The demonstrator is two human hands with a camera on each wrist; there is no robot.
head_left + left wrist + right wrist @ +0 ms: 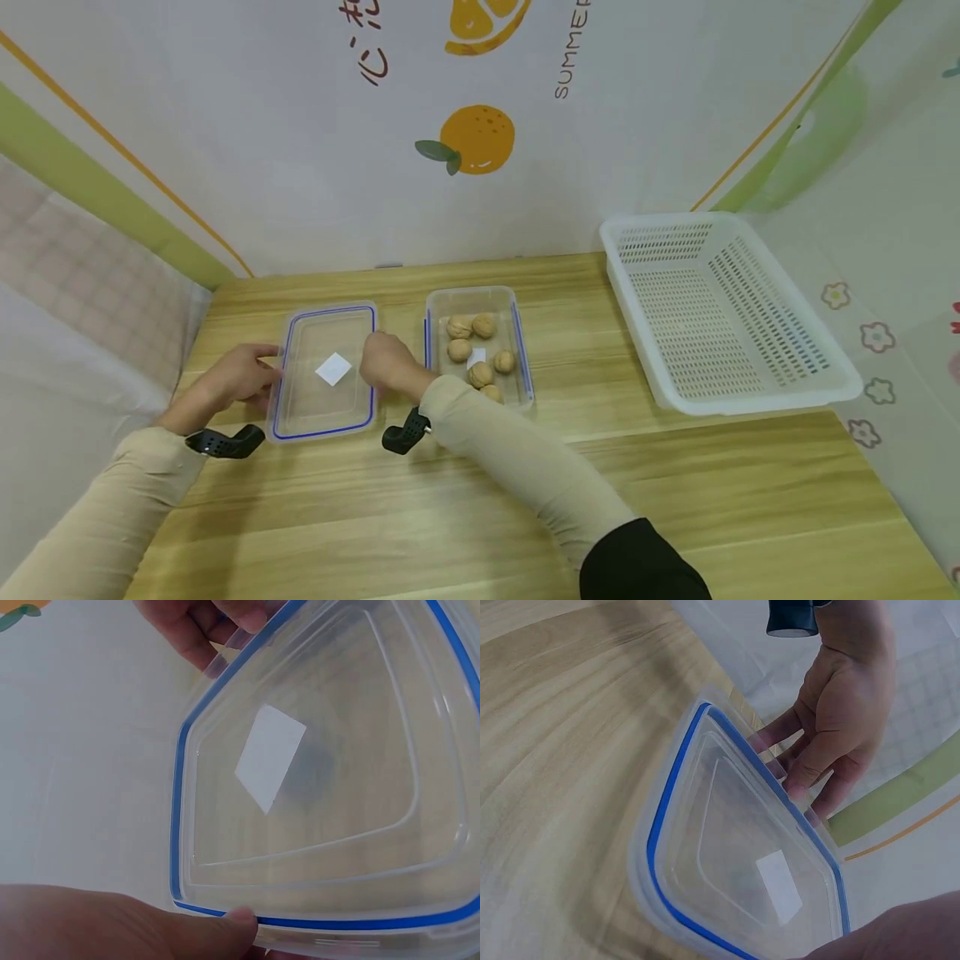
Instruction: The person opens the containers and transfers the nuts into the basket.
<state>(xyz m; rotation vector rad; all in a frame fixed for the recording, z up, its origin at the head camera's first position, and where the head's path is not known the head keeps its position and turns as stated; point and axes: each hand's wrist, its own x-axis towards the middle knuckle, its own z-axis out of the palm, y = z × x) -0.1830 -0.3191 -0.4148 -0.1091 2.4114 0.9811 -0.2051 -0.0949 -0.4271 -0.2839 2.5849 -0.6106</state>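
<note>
A clear plastic container lid (311,408) with a blue sealing ring lies between my two hands at the left of the table. A white square label (333,368) shows near its middle. My left hand (243,372) grips the lid's left edge; in the left wrist view its thumb (217,930) presses on the rim. At the opposite edge my right hand (387,360) pinches the rim, its thumb partly hidden in the head view. Right of the lid stands a clear plastic box (480,297) holding several walnuts (483,325) and a white label (476,358).
A white plastic basket (757,407) with slotted walls stands at the right of the wooden table (675,517). Behind the table hangs a white cloth (300,167) printed with oranges. My right forearm passes over the front of the walnut box.
</note>
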